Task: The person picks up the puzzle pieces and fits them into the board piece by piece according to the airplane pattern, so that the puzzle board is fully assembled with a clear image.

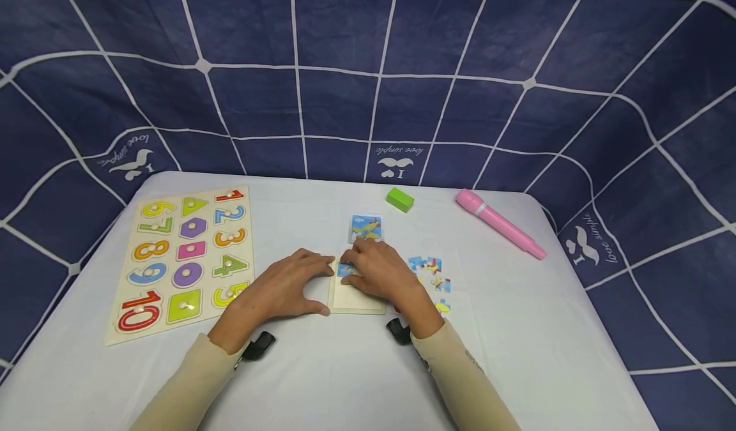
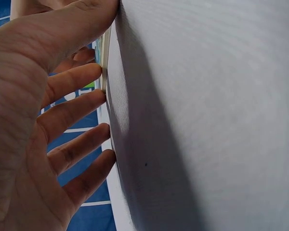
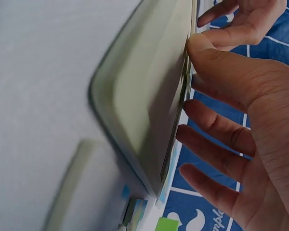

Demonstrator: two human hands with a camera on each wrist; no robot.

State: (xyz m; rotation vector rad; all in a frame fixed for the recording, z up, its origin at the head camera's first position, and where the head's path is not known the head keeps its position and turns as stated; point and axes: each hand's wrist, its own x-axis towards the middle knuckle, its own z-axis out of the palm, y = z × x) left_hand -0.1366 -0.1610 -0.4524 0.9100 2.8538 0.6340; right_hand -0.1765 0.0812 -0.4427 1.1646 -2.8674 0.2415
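A shallow wooden puzzle tray (image 1: 358,301) lies flat at the table's middle. My left hand (image 1: 287,284) is spread along its left side, the forefinger at the upper left corner and the thumb near the lower left corner. In the left wrist view its fingers are stretched out, their tips at the tray edge and table. Inside the tray's upper left corner is a small blue puzzle piece (image 1: 346,270). My right hand (image 1: 382,268) pinches that piece between thumb and forefinger; its other fingers are loosely bent. Just behind sits a picture card (image 1: 366,226) showing an airplane, its lower edge partly covered.
Several loose jigsaw pieces (image 1: 443,284) lie right of the tray, some hidden by my right wrist. A number-and-shape board (image 1: 163,239) occupies the left side. At the back are a green block (image 1: 400,199) and a pink marker-shaped tube (image 1: 500,222).
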